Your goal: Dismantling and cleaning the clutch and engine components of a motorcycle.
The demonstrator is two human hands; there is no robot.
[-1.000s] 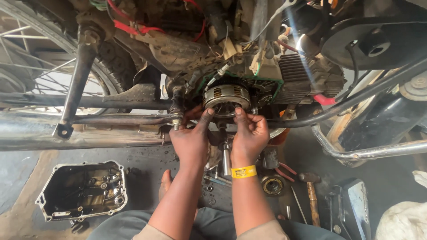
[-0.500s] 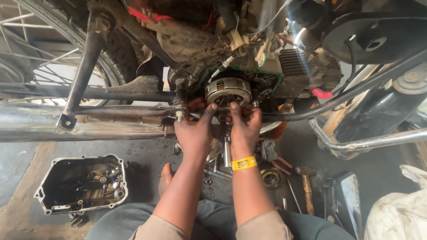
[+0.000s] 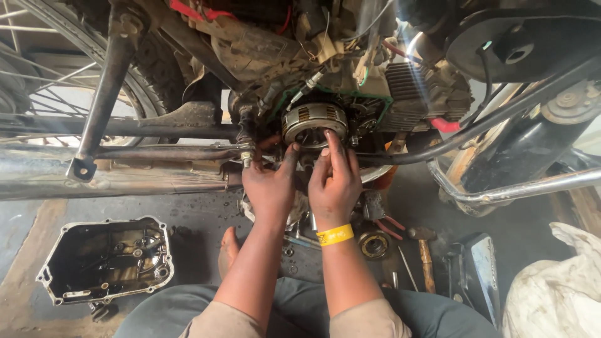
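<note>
A round metal clutch assembly (image 3: 314,124) sits in the open side of a motorcycle engine (image 3: 400,94). My left hand (image 3: 270,184) reaches up from below, its thumb and fingers touching the clutch's lower left edge. My right hand (image 3: 333,181), with a yellow wristband (image 3: 334,235) on the wrist, has its fingertips pressed on the clutch's lower right face. Both hands are oily. Neither hand is closed around a tool.
A removed engine cover (image 3: 106,260) lies open on the floor at the left. The exhaust pipe (image 3: 113,172) and a frame tube cross the left side. A hammer (image 3: 424,250), pliers (image 3: 388,222), a bearing (image 3: 374,244) and small parts lie on the floor to the right. A white sack (image 3: 557,288) sits at far right.
The view has shifted, so the engine sits slightly higher. Both hands have slid down a little from the clutch's sides to its lower edge, fingers still on it.
</note>
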